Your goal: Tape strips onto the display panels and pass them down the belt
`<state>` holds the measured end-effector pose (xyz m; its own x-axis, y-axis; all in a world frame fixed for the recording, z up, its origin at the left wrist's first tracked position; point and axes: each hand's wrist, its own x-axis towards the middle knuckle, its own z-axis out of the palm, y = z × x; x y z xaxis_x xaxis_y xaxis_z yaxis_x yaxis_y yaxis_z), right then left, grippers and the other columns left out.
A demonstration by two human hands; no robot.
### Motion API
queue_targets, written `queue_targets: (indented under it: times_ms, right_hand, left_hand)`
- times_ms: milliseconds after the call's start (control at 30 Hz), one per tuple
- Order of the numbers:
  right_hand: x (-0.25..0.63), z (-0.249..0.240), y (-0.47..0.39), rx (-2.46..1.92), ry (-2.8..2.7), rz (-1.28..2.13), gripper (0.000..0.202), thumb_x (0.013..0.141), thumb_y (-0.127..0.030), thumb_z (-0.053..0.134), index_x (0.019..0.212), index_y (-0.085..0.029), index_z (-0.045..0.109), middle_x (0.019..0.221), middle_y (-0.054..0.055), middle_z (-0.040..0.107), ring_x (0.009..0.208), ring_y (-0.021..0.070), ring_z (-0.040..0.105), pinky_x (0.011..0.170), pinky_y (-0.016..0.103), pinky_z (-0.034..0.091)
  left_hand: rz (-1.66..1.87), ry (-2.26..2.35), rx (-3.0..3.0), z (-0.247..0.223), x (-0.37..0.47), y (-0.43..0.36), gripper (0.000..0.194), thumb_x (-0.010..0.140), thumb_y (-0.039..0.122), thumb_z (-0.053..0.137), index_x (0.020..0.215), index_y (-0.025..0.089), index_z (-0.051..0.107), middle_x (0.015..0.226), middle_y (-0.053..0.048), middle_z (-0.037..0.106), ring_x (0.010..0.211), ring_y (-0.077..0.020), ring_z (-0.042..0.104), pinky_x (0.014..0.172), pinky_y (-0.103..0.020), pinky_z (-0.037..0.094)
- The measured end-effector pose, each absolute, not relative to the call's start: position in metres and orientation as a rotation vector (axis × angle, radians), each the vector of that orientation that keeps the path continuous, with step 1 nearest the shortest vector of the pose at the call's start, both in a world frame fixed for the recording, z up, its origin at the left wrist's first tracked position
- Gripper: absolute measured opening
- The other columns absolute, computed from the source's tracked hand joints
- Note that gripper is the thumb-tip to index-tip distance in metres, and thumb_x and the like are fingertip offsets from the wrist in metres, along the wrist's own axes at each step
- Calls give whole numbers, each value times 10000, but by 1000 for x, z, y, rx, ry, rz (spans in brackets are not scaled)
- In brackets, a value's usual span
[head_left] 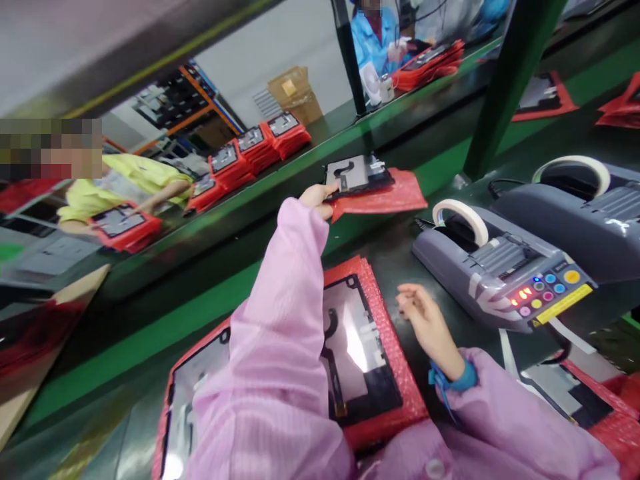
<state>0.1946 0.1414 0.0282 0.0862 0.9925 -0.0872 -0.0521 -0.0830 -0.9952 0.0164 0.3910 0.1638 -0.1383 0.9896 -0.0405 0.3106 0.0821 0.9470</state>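
Observation:
My left hand reaches far forward, its fingers closed on the near-left edge of a flat black-framed panel with a grey back. A red bubble-wrap sheet lies under that panel and sticks out to its right. My right hand is empty, fingers loosely apart, over the dark bench between a panel on red wrap and a tape dispenser. That second panel lies on a red bubble-wrap bag below my left arm. Another panel on red wrap is partly hidden by my left sleeve.
Two grey tape dispensers with tape rolls stand at right. Another panel on red wrap lies at lower right. A green post rises behind. Stacked red-wrapped panels and people in yellow and blue are beyond the belt.

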Motion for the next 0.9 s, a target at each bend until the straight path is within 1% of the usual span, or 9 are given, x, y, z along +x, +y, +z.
queue_targets:
  times_ms: [100, 267, 333, 433, 533, 633, 733, 800, 900]
  right_hand:
    - [196, 38, 146, -1072, -906, 1471, 521, 848, -670, 556, 1078, -204, 596, 1003, 97, 686, 832, 197, 671, 705, 321, 554]
    - [201, 62, 147, -839, -884, 1846, 870, 812, -913, 244, 1015, -181, 669, 939, 145, 736, 981, 291, 709, 758, 393, 583]
    - [202, 66, 145, -808, -904, 1933, 847, 773, -920, 366, 1007, -171, 685, 901, 135, 744, 979, 303, 717, 767, 405, 585]
    - [199, 62, 140, -809, -985, 1997, 565, 644, -604, 811, 999, -187, 671, 933, 72, 753, 945, 256, 721, 822, 369, 578]
    - [192, 56, 138, -848, -1050, 1929, 589, 499, -264, 904, 1016, -189, 633, 986, 31, 745, 893, 192, 704, 846, 322, 561]
    - [182, 57, 143, -851, -1127, 1889, 613, 507, -190, 847, 1063, -192, 589, 1030, 24, 727, 878, 169, 689, 862, 323, 554]
    - [170, 62, 147, -868, -1275, 1836, 600, 528, -153, 751, 1094, -185, 551, 1088, 53, 708, 957, 202, 685, 934, 371, 539]
    - [168, 61, 141, -954, -1413, 1632, 611, 552, -148, 698, 1142, -174, 541, 1186, 95, 679, 1073, 243, 661, 1027, 427, 497]
    - [183, 54, 115, -1108, -1585, 1161, 609, 648, -195, 692, 1238, -183, 544, 1321, 124, 611, 1253, 280, 574, 1132, 471, 408]
  left_hand:
    - [1151, 1413, 1057, 181, -17, 286, 226, 883, 163, 635, 1109, 172, 635, 939, -72, 714, 999, -250, 705, 950, -490, 562]
    - [1249, 1253, 775, 164, -38, 122, 419, 726, 199, 796, 1110, 195, 628, 1049, -69, 733, 1045, -254, 710, 988, -454, 559]
    - [1272, 1249, 658, 144, -35, 81, 500, 692, 178, 813, 1154, 200, 622, 1071, -65, 738, 1064, -256, 708, 1011, -453, 548]
    - [1329, 1290, 596, 111, -30, 44, 562, 685, 170, 812, 1211, 208, 620, 1204, -74, 715, 1183, -261, 660, 1079, -441, 499]
    - [1421, 1454, 619, 82, -32, 25, 501, 747, 172, 768, 1231, 212, 647, 1352, -63, 649, 1351, -226, 537, 1161, -357, 405]
    - [1370, 1635, 677, 64, -39, 17, 434, 831, 196, 689, 1264, 201, 667, 1260, -78, 677, 1307, -213, 558, 1133, -339, 416]
    - [1204, 1922, 969, 54, -45, 12, 458, 876, 205, 624, 1332, 167, 645, 995, -78, 665, 1060, -218, 645, 1038, -381, 480]
    - [1059, 2127, 1234, 50, -45, 8, 441, 896, 239, 606, 1329, 168, 655, 888, -56, 595, 927, -219, 639, 966, -392, 507]
    - [923, 2393, 1524, 44, -40, -1, 400, 907, 356, 621, 1271, 209, 698, 980, -87, 544, 939, -251, 614, 898, -414, 524]
